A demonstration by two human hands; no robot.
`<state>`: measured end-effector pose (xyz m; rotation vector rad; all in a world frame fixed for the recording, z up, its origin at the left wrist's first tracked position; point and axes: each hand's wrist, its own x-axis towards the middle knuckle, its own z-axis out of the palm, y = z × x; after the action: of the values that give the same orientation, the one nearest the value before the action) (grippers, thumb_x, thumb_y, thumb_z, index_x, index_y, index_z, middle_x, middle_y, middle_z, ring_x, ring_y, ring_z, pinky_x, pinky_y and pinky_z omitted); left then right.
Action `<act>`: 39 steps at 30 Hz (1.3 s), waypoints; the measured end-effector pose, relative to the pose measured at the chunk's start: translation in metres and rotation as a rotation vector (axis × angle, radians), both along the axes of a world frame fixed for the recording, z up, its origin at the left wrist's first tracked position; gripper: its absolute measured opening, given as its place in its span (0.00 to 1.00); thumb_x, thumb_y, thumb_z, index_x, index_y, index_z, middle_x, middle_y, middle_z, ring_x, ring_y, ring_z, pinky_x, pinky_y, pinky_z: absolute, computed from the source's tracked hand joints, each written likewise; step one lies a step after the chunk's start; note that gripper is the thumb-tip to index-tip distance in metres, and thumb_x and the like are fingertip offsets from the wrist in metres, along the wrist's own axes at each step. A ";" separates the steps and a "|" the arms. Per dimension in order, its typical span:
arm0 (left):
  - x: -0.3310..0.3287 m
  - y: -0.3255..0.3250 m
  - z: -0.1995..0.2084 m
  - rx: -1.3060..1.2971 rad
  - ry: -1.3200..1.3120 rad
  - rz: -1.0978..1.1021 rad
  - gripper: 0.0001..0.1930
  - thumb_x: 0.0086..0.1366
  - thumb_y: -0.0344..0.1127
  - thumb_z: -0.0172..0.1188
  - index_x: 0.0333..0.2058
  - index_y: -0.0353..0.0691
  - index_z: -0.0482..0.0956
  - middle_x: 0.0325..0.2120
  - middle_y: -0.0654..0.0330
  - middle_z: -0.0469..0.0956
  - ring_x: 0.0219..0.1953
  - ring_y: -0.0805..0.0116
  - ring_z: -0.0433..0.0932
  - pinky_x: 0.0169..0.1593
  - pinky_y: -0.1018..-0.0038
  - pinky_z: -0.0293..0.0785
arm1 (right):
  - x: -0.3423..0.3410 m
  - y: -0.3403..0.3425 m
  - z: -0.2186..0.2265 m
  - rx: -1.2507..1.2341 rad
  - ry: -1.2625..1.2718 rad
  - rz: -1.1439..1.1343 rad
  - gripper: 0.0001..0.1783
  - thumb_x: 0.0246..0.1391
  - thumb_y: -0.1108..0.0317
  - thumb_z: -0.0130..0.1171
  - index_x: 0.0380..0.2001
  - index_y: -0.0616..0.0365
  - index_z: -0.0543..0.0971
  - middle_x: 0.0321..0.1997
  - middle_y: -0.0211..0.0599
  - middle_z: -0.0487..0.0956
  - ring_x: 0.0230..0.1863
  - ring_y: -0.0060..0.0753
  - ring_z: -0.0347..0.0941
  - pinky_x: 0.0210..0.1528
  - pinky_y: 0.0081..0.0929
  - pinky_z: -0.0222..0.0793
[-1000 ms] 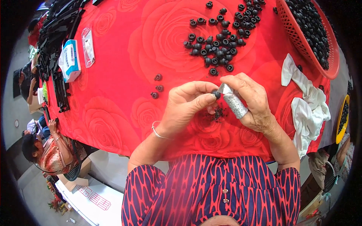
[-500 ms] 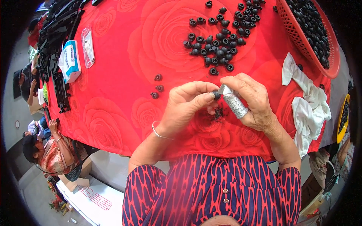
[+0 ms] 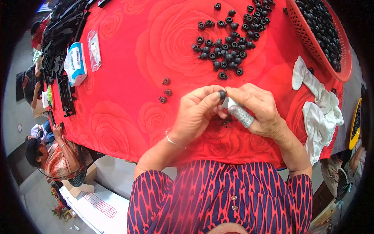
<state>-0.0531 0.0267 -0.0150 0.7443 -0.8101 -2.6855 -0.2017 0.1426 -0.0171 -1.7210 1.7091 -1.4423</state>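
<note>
My left hand (image 3: 194, 115) pinches a small black rounded part (image 3: 222, 94) between thumb and fingertips. Closed around a short knife (image 3: 242, 116) with a silver-wrapped handle, my right hand (image 3: 260, 105) keeps its blade (image 3: 227, 102) close against the lower side of that part. Whether the edge touches it, I cannot tell. Dark shavings (image 3: 224, 123) lie on the red cloth just below my hands. Beyond them is a loose cluster of similar black parts (image 3: 228, 54), and a few more (image 3: 167, 93) sit in a short row to the left.
A red basket (image 3: 311, 43) heaped with black parts stands at the far right, near a crumpled white cloth (image 3: 319, 109). At the left are a tissue box (image 3: 76, 64), a clear plastic case (image 3: 94, 50) and piled black strips (image 3: 58, 46). Other people sit along the left side.
My left hand has shifted slightly right and turned the black part. The knife blade has dropped a little, from beside the part to under it. The whole view has shifted slightly.
</note>
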 end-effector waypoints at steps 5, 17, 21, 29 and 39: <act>-0.001 -0.005 0.002 -0.076 0.003 0.058 0.11 0.62 0.28 0.55 0.42 0.29 0.74 0.31 0.58 0.77 0.30 0.73 0.76 0.35 0.76 0.77 | -0.010 0.003 0.010 -0.002 0.009 -0.051 0.24 0.34 0.73 0.67 0.41 0.62 0.76 0.27 0.39 0.75 0.24 0.37 0.71 0.25 0.30 0.68; 0.000 0.005 0.003 -0.032 -0.024 -0.085 0.10 0.63 0.28 0.54 0.42 0.30 0.74 0.31 0.58 0.78 0.30 0.72 0.76 0.35 0.79 0.75 | 0.003 -0.001 0.004 -0.177 0.212 -0.092 0.28 0.27 0.71 0.67 0.41 0.61 0.76 0.23 0.33 0.72 0.20 0.32 0.68 0.21 0.27 0.64; -0.001 0.005 0.003 -0.010 -0.063 -0.076 0.10 0.63 0.29 0.54 0.42 0.31 0.74 0.31 0.58 0.78 0.30 0.73 0.76 0.34 0.79 0.74 | 0.004 0.000 0.002 -0.185 0.247 -0.110 0.24 0.27 0.72 0.65 0.36 0.61 0.76 0.23 0.33 0.72 0.20 0.33 0.68 0.21 0.27 0.64; 0.001 -0.023 0.010 -1.200 -0.378 0.188 0.07 0.53 0.24 0.60 0.33 0.36 0.77 0.27 0.61 0.76 0.29 0.71 0.74 0.34 0.78 0.71 | -0.003 0.001 0.000 -0.023 0.173 -0.191 0.19 0.33 0.74 0.64 0.35 0.59 0.73 0.23 0.38 0.70 0.24 0.40 0.70 0.24 0.32 0.67; -0.015 -0.036 0.012 -2.222 -0.327 0.179 0.11 0.45 0.32 0.67 0.29 0.41 0.78 0.27 0.60 0.73 0.31 0.63 0.71 0.35 0.70 0.68 | -0.013 -0.001 -0.010 -0.060 0.108 -0.296 0.19 0.34 0.78 0.62 0.36 0.58 0.73 0.24 0.38 0.70 0.25 0.40 0.71 0.24 0.32 0.67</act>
<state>-0.0679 -0.0094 -0.0027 0.3785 -2.4714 -0.2805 -0.2143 0.1416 -0.0270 -1.6570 2.0696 -1.5606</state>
